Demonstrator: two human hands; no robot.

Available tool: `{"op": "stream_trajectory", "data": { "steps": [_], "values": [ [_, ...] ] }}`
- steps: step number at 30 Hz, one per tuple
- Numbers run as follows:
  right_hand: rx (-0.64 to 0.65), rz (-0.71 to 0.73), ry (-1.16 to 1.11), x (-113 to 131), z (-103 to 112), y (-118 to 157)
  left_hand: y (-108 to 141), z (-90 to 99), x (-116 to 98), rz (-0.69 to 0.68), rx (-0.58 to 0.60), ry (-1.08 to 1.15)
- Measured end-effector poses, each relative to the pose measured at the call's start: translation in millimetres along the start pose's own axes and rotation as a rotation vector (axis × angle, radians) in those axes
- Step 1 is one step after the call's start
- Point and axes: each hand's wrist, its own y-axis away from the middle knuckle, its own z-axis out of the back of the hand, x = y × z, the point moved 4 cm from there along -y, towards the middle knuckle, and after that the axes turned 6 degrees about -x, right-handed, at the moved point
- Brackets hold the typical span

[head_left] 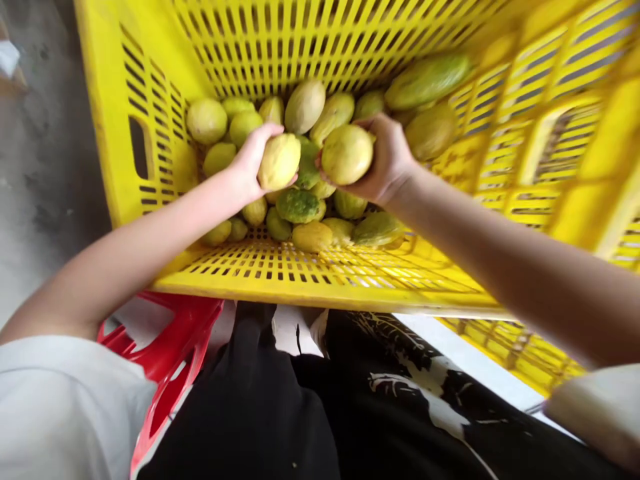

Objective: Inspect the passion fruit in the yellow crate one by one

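- A deep yellow plastic crate [270, 288] with slotted walls fills most of the view, looked down into from above.
- Outside it, to the left, is a stained grey floor [45, 147]; a small pale object [8, 59] sits at the far left edge.
- Below the crate's near rim are a red plastic object [175, 333] with cut-outs, the person's black clothing [240, 413] with a white pattern on the right, and more yellow slatted plastic [505, 350].
- Across the crate bottom lies a loose pile of yellow and green fruit [312, 237], including a long green one [427, 81] towards the right and a dark green, rough-skinned one [299, 205] near the middle.
- The forearms and hands cover part of the pile. The crate's right side is blurred, its far wall is cut off at the top, and the red object is too hidden to identify.
- The left hand [251, 159] curls round a yellow fruit [281, 162], thumb over the top, fingertips just showing beneath.
- The right hand [390, 157] cups a rounder yellow fruit [347, 155], fingers wrapped behind and under it, mostly out of sight.
- Both held fruits are above the pile, near each other but apart.
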Motion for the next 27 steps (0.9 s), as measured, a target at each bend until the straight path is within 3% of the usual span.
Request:
{"op": "stream_trajectory", "data": {
  "steps": [5, 8, 14, 17, 21, 24, 27],
  "values": [
    [0.039, -0.104, -0.069, -3, -8, 6, 8, 1.3, -3, 0.094, -0.032, 0.05],
    [0.091, -0.079, -0.12, 2, -10, 4, 11, 3.8, -9, 0.112, 0.015, 0.093],
    [0.171, -0.009, -0.169, 39, -9, 23, 46, -1.2, -43, 0.015, 0.002, 0.051],
    [0.106, 0.014, -0.153, 63, -7, 54, 85, -11.2, -63, -0.021, -0.033, 0.065],
    [-0.004, -0.014, -0.06, 79, -6, 119, 148, -17.1, -77, -0.082, -0.1, 0.108],
    [0.079, -0.082, -0.051, 73, -11, 165, 184, -17.4, -72, -0.065, -0.094, 0.181],
    [0.122, -0.033, -0.212, 65, -10, 183, 195, -23.2, -58, 0.012, -0.011, 0.287]
  ]
}}
